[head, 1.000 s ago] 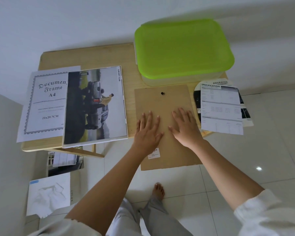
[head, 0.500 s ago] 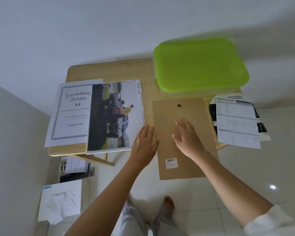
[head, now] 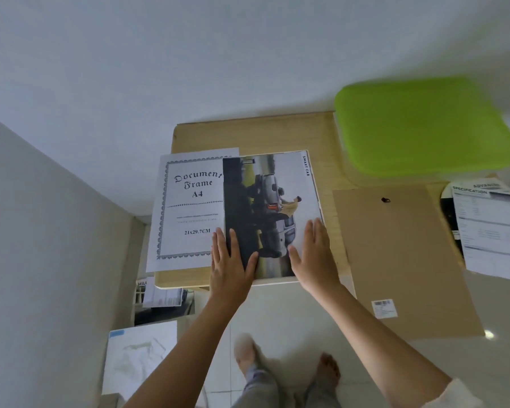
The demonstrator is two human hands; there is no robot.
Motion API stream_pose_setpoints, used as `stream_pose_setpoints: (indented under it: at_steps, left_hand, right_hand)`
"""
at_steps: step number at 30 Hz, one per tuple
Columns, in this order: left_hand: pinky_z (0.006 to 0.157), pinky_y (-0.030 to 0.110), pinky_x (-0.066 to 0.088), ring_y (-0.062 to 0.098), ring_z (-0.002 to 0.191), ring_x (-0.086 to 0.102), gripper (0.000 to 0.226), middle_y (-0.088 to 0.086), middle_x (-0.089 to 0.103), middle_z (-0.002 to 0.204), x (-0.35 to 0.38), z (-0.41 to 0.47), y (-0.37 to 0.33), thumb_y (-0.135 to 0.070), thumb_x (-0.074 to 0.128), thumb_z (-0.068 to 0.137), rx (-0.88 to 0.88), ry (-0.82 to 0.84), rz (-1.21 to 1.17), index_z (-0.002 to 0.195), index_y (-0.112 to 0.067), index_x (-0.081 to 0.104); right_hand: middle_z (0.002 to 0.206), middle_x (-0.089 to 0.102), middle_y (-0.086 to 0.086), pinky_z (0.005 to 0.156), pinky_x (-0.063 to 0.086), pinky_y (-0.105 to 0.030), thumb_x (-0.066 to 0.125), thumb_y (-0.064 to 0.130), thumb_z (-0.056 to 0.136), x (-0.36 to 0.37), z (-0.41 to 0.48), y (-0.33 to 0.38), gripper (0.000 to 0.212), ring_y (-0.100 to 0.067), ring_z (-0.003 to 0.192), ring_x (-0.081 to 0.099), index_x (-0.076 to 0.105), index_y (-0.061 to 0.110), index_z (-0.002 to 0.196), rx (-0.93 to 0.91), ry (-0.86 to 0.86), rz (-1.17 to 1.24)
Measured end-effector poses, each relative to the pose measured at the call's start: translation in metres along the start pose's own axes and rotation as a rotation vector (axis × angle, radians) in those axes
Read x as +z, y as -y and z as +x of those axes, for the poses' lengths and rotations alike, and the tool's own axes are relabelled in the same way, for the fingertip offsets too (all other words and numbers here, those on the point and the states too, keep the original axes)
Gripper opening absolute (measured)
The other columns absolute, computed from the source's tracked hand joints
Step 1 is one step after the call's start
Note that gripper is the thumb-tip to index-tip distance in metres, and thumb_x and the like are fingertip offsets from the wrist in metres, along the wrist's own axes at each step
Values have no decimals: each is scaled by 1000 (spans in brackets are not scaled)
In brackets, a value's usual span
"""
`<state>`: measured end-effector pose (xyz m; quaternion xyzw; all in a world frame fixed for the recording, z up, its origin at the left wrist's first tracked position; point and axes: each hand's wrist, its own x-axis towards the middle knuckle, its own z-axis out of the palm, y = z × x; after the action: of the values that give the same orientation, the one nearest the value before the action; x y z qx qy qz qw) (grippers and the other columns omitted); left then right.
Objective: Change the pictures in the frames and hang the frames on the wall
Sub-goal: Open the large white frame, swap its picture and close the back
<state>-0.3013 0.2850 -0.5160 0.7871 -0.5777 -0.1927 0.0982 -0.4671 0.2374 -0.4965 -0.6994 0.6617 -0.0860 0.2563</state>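
Over on the left half of the wooden worktop (head: 256, 134), pretty much dead centre of the view, lies the car picture (head: 277, 187). It's a print of a silver car with a figure beside it and "SMART CAR" running down its right margin. It has a thin white edge on the right and near sides, so it may be sitting in a frame, but I honestly can't tell.

Both hands are flat on it, fingers straight and together, nothing clenched or pinched. The left hand (head: 230, 262) presses the near left corner at about 7 o'clock of the picture, right where it overlaps the "Document Frame A4" sheet (head: 189, 201). The right hand (head: 314, 257) rests on the near right corner at about 5 o'clock. That A4 sheet sits at 9 o'clock of the picture, partly tucked under it.

At 3 o'clock of the picture, just beside it but not touching, is the brown backing board (head: 401, 254). It lies flat with a small dark hanger (head: 384, 199) near its far end and a barcode sticker (head: 384, 308) near its close end. The close end sticks out past the worktop edge over the tiled floor (head: 277, 313).

A green lid (head: 424, 125), blurry, sits at 1 o'clock, at the far right of the worktop. A specification sheet (head: 492, 228) hangs off at 3 o'clock, beyond the board.

Down at 7 o'clock there's a white sheet (head: 139, 354), and a bare foot (head: 329, 366) shows at 6.
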Motion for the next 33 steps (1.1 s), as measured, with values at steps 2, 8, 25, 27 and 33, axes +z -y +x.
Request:
stream_pose_setpoints:
  at_steps: [2, 8, 25, 27, 33]
  left_hand:
    - [114, 44, 17, 28, 144, -8, 80, 12, -8, 156, 2, 3, 4, -61, 24, 90, 21, 22, -28, 149, -13, -1]
    - [114, 43, 20, 29, 144, -5, 85, 14, -8, 156, 6, 6, 9, -66, 6, 83, 52, 41, -13, 148, -11, -3]
    - [107, 41, 23, 38, 140, 21, 78, 23, 19, 152, 11, 10, 11, -57, 17, 90, 63, 0, 15, 145, -1, 19]
    - [107, 41, 20, 38, 140, 20, 78, 24, 18, 152, 12, 10, 11, -56, 19, 90, 68, -3, 18, 145, -1, 19]
    - [111, 39, 13, 34, 144, 6, 83, 19, 4, 155, 11, 9, 12, -60, 8, 86, 62, 29, 38, 148, -5, 5]
  right_hand:
    - [155, -5, -17, 116, 0, -32, 38, 37, 97, 9, 5, 6, 72, -27, 144, -5, 2, 0, 147, 38, -40, -47]
    - [155, 5, -19, 115, 2, -32, 43, 41, 94, 25, 12, 19, 75, -30, 144, 3, 11, -1, 146, 105, -154, -110]
    - [156, 6, -14, 117, 7, -33, 48, 47, 90, 31, 19, 20, 81, -27, 145, 4, 10, 2, 147, 139, -183, -107]
    - [156, 8, -14, 117, 9, -33, 50, 46, 89, 32, 18, 19, 82, -27, 144, 7, 11, 3, 147, 128, -195, -101]
    - [153, 21, -13, 114, 15, -31, 61, 36, 86, 27, 16, 18, 80, -26, 142, 19, 18, 3, 145, 108, -236, -8]
